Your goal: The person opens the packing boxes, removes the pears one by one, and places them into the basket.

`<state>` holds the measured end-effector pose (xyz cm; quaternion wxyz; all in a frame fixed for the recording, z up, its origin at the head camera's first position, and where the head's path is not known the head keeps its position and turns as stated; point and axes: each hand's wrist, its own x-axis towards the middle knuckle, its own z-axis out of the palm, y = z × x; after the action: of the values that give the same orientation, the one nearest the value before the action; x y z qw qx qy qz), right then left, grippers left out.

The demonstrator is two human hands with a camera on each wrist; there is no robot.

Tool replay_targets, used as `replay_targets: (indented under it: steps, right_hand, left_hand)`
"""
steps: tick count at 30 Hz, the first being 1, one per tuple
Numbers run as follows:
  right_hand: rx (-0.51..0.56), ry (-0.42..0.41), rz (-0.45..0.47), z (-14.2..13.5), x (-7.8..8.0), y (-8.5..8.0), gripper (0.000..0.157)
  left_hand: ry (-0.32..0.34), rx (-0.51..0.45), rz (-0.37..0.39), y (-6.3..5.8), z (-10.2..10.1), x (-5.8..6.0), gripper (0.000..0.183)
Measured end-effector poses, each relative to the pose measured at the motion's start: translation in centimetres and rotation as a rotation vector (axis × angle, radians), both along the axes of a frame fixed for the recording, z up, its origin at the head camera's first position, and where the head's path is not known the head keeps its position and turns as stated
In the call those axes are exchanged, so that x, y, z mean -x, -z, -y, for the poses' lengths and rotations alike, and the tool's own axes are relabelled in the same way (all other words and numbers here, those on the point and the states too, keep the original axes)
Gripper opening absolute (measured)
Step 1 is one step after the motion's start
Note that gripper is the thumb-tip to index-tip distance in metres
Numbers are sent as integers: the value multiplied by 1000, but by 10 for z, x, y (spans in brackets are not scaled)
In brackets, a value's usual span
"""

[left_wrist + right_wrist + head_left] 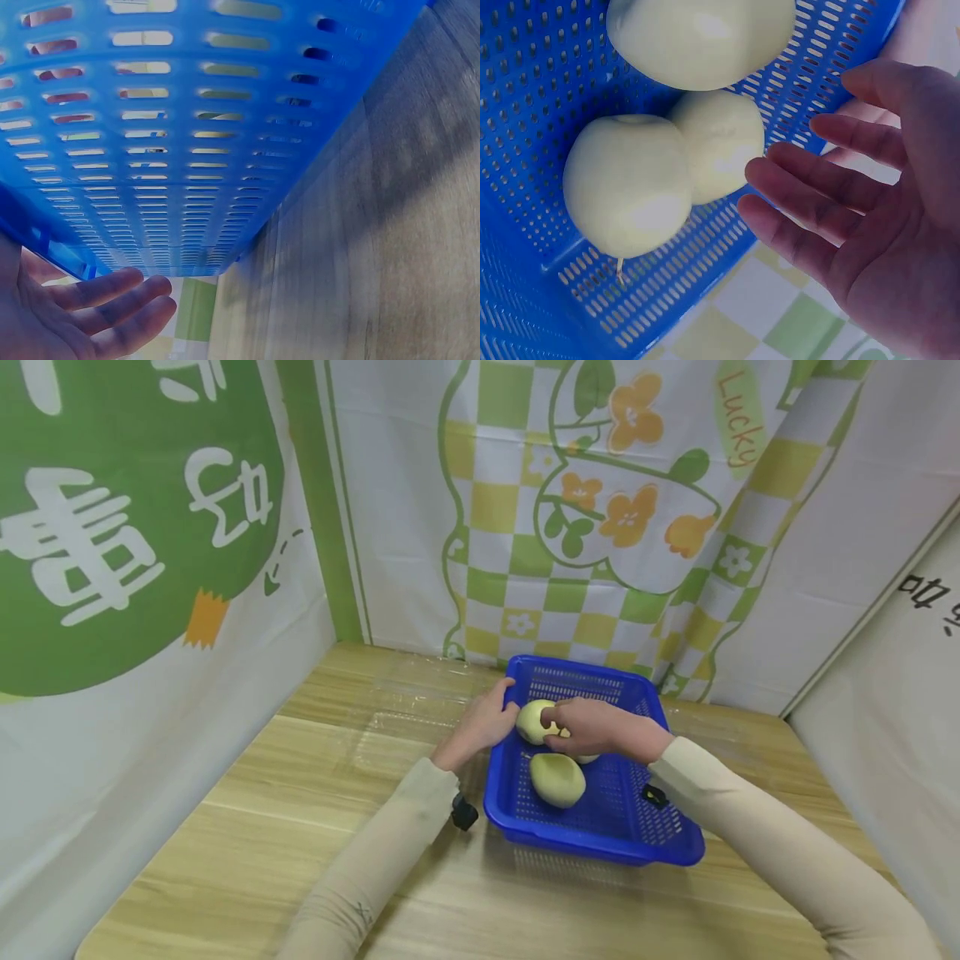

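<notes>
A blue perforated basket stands on the table, with three pale yellow pears inside. In the head view one pear lies nearest me. Another pear sits behind it, partly covered by my right hand. The third pear shows between the other two in the right wrist view. Over the basket, my right hand has its fingers parted and slightly bent, with nothing between them. My left hand holds the basket's left rim, thumb at the inner side and fingers outside beneath it.
Clear plastic trays lie on the wooden table left of the basket, and more clear plastic shows to its right. A patterned curtain hangs close behind the basket. White printed sheets flank the table.
</notes>
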<state>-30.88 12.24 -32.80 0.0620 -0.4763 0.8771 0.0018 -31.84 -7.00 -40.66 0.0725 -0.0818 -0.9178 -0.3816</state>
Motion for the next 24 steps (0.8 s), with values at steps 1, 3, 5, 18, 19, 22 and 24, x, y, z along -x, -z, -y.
replay_targets:
  steps: [1, 3, 5, 18, 19, 22, 24]
  right_hand:
    - [4, 7, 0, -2, -1, -1, 10]
    - [18, 17, 2, -7, -2, -4, 13]
    - [34, 14, -6, -10, -3, -6, 14]
    - [139, 119, -11, -39, -1, -28, 16]
    - [145, 135, 1, -42, -1, -30, 17]
    - [181, 168, 13, -52, -1, -35, 19]
    - [194, 186, 10, -60, 0, -35, 21]
  left_hand:
    - [0, 2, -2, 0, 0, 0, 52]
    - [1, 4, -5, -1, 0, 0, 52]
    - [1, 3, -6, -1, 0, -1, 52]
    - [-7, 14, -16, -2, 0, -3, 51]
    - [-7, 18, -15, -2, 0, -3, 51]
    - [-9, 21, -18, -3, 0, -3, 51]
    - [-7, 19, -16, -3, 0, -4, 51]
